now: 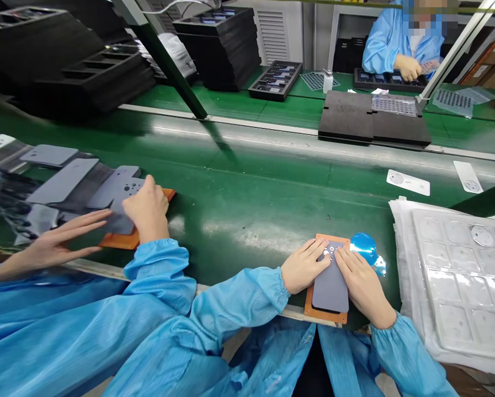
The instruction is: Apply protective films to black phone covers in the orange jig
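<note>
Grey panel [330,284] under both hands: matt, smooth, plastic-looking. Orange jig [325,315] beneath it: matt, dense, rubbery or resin-like. Blue film [365,246] just beyond the right hand [363,281]: glossy, thin, crinkled plastic. Green surface [251,198] ahead of the left hand [305,264]: smooth, semi-gloss, scuffed pale in patches. Clear blister tray [458,286] right of the right hand: shiny moulded plastic. Sleeves [239,303]: blue cloth, faint sheen.
</note>
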The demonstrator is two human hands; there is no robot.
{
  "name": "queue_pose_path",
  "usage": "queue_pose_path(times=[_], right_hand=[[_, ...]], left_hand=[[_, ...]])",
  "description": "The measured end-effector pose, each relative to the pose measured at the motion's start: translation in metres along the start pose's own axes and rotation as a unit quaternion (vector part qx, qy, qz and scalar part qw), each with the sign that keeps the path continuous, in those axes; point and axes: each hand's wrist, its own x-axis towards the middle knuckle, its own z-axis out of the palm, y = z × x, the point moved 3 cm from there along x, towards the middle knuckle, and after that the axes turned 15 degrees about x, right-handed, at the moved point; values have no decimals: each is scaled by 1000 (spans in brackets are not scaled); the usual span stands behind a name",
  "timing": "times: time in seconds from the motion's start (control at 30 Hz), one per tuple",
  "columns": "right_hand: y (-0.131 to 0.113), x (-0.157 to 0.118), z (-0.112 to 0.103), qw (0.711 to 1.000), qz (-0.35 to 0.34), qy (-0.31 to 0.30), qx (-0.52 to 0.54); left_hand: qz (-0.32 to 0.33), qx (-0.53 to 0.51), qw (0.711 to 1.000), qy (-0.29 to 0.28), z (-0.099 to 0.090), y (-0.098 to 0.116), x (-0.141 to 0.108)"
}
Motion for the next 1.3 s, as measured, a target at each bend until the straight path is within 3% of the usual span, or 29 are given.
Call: queue_pose_path(times=[0.27, 0.53, 0.8, 0.97, 1.03, 1.07, 1.13, 1.17, 1.23, 1.27, 1.3], right_hand=[[-4, 2, 6, 996, 12, -77, -46], [-14, -9, -1, 996, 6, -72, -45], [-24, -21, -4, 997, 22, -77, -23], [-21, -31, 1, 998, 26, -31, 48], [-21, -32, -5, 992, 27, 16, 125], [-20, -32, -10, 982, 37, 48, 179], [-18, -29, -22, 930, 90, 140, 327], [-15, -27, -28, 877, 129, 199, 417], [-10, -23, -33, 713, 206, 303, 598], [-9, -20, -32, 616, 237, 333, 673], [-8, -17, -30, 524, 262, 346, 733]], left_hand=[[24, 6, 999, -45, -3, 6, -2], [-1, 41, 999, 2, -6, 17, -17], [-4, -20, 998, -67, -14, 23, -20], [-15, -155, 983, -93, -12, 13, -28], [-33, -282, 954, -92, -11, 3, -30], [-72, -350, 931, -79, -13, -3, -29], [-200, -474, 857, -17, -18, -13, -23], [-260, -527, 808, 24, -23, -15, -18], [-308, -613, 722, 89, -36, -9, -6], [-302, -639, 699, 109, -43, -2, 1], [-291, -646, 695, 123, -51, 5, 9]])
